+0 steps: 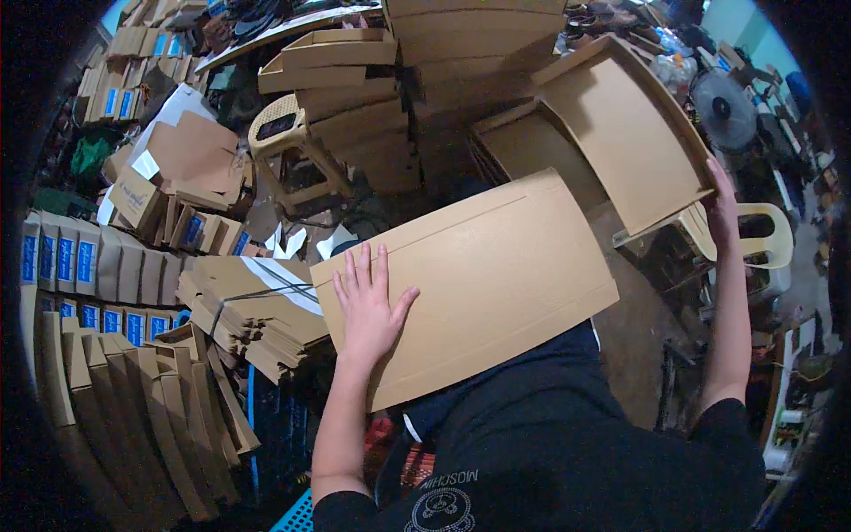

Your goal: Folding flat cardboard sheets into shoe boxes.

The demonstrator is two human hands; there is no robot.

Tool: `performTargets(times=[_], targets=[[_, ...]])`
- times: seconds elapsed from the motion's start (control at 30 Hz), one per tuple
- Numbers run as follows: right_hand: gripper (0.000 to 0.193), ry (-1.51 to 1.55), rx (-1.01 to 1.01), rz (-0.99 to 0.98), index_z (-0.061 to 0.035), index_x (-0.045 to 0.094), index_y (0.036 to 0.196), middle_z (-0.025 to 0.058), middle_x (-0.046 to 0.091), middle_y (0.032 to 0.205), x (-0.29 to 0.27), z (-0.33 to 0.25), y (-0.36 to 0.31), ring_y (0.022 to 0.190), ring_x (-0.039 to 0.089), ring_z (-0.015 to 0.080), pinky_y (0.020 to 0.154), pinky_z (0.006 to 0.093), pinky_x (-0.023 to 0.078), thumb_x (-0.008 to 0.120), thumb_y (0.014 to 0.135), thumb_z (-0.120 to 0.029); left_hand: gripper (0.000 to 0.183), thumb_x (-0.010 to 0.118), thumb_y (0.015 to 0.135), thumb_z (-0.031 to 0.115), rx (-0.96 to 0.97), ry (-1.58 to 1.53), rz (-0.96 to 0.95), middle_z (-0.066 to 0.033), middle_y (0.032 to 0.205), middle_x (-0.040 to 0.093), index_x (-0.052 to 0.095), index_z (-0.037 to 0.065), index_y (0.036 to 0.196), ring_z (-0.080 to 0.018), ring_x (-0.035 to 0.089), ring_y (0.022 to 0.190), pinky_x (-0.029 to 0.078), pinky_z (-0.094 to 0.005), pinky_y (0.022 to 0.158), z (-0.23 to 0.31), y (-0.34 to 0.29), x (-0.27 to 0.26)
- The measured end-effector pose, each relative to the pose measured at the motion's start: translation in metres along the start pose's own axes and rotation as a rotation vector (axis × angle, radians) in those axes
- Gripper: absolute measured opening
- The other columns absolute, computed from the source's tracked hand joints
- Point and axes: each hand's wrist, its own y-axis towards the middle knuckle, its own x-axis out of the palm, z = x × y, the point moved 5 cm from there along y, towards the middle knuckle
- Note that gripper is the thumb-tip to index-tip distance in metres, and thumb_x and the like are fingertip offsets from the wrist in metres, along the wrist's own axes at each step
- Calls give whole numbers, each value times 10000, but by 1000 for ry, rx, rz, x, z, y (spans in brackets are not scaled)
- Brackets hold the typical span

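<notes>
Head camera view: a brown cardboard panel [487, 266] lies at a slant across the front of the seated person's body, its smooth face upward and crease lines running near its long edges. The left hand [372, 297] rests palm down on the left part of this panel, fingers spread wide, thumb pointing away to the right; it grasps nothing. The right hand [722, 191] is at the right side of a shallow cardboard tray [625, 133], touching the outer wall near its nearest corner; the thumb is hidden, so whether this hand closes on the rim cannot be told. The tray is tilted, its open side facing the person, to the upper right of the panel. A second cardboard tray [541, 142] sits just beside it on the left, partly covered by the panel.

Surroundings: a tall stack of cardboard trays [479, 35] stands beyond. To its left is a cream plastic stool [306, 160] bearing a dark phone [276, 128]. A bundle of flattened cardboard [266, 310], bound with a dark strap [253, 295], adjoins the panel's left end. Further left are rows of boxes with blue labels [66, 257]. On the right, a cream plastic chair [771, 235] and a fan [725, 108] are noted
</notes>
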Motion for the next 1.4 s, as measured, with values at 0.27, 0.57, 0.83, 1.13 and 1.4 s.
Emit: performTargets(times=[0.27,0.57,0.83,1.13,1.4], targets=[[606,-143,165,-47,-107,651,1486,15,680,1362,-6,90,73,1212,610,152,1051,336,452,632,1033,-509,914,578,1042,598,2,24,-37,-221,1778,183,242,78,1715,-456,91,1648,67,-684,1291,-1,1,4],[545,-8,323,-43,-174,696,1420,-24,705,1220,32,168,103,1087,610,149,959,307,451,607,1044,-559,914,567,1051,595,-3,11,-44,-215,1788,147,223,78,1722,-450,45,1658,47,-693,1289,-4,0,7],[498,245,252,22,-155,646,1420,12,695,1247,21,204,118,1162,638,171,961,358,502,632,1055,-494,765,712,954,605,32,0,63,-186,1456,545,563,42,1450,-394,445,1424,249,-614,1241,-8,12,-29],[473,459,263,201,-142,612,1436,34,672,1330,57,209,54,1225,633,188,1052,369,484,683,1050,-407,662,708,936,643,168,-54,100,-184,1175,679,693,18,1153,-376,628,1212,420,-532,1150,6,95,-36],[676,305,103,338,-61,435,1583,112,511,1558,84,195,26,1472,459,225,1242,387,324,664,1062,-426,866,576,938,800,-11,-252,-610,-285,1051,777,797,-15,1127,-436,747,1046,565,-501,937,32,142,15]])
